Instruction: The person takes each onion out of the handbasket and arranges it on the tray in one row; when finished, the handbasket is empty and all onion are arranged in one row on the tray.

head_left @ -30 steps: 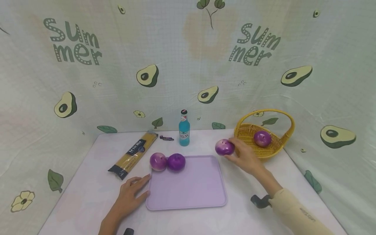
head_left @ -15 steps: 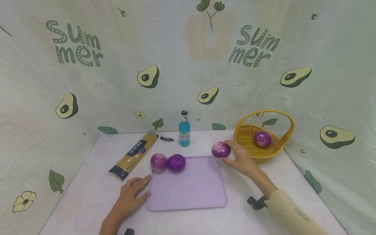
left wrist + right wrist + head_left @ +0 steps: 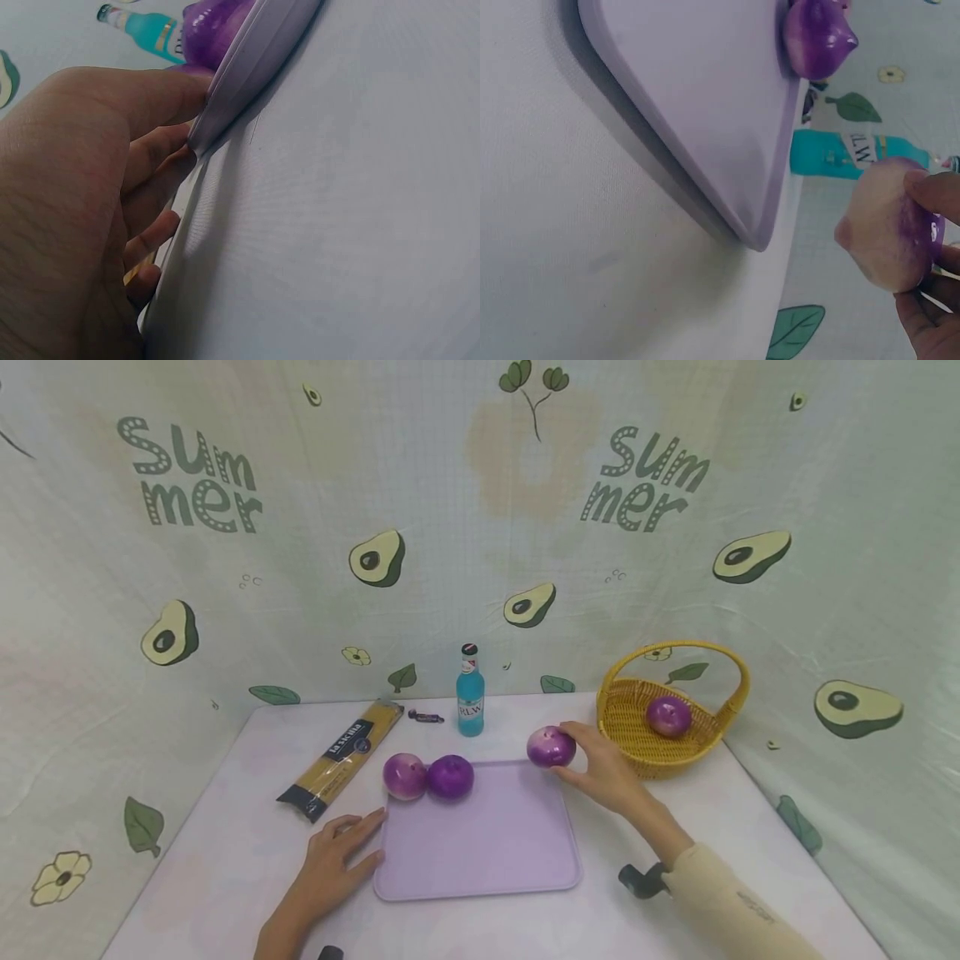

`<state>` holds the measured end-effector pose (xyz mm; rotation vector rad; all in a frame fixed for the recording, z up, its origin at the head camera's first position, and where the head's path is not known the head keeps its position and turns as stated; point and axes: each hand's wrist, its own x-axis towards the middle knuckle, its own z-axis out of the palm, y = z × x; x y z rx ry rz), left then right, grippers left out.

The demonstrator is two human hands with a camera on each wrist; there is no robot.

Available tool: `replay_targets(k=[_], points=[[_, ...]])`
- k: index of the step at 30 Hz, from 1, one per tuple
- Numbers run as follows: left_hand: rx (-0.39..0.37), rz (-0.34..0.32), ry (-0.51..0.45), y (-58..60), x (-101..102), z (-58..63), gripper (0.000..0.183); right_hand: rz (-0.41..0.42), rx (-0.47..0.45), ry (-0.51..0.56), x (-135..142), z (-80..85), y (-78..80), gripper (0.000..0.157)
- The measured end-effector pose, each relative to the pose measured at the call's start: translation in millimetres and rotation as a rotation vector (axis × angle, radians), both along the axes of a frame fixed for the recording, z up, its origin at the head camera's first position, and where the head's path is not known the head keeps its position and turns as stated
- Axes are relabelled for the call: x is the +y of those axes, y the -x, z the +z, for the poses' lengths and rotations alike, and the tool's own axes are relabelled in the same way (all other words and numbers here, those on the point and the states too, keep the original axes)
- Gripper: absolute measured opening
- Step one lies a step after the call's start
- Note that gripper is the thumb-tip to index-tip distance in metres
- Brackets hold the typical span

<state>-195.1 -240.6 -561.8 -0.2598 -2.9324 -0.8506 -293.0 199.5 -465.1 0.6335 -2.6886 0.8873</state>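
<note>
My right hand (image 3: 606, 775) pinches a purple onion (image 3: 550, 747) between thumb and fingers, above the tray's far right corner. Its pale, pointed underside shows in the right wrist view, where the held onion (image 3: 889, 225) appears clear of the tray. A lilac tray (image 3: 480, 843) lies flat on the table, with a pinkish-purple onion (image 3: 405, 777) and a darker purple onion (image 3: 451, 777) side by side at its far left corner. My left hand (image 3: 330, 864) rests at the tray's left edge, its fingertips touching the rim (image 3: 247, 67).
A yellow wicker basket (image 3: 660, 768) with a tall handle stands at the far right, with one purple onion (image 3: 669, 717) inside. Behind the tray stands a blue bottle (image 3: 470, 697), beside a small wrapped candy (image 3: 426, 717). A pasta packet (image 3: 341, 760) lies at the left.
My right hand has carried the purple onion leftward, away from the basket and over the tray's far right corner. The left hand stays at the tray's edge.
</note>
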Motion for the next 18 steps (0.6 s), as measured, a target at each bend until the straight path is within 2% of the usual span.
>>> replay_targets(k=[11,18], points=[[0.01,-0.013,0.002,1.7,-2.8,-4.0,0.059,0.018,-0.031,-0.009,-16.5,-3.2,-0.9,0.073],[0.011,-0.012,-0.002,2.0,-3.6,-6.1,0.059,0.038,-0.021,-0.001,-25.7,-5.6,0.0,0.072]])
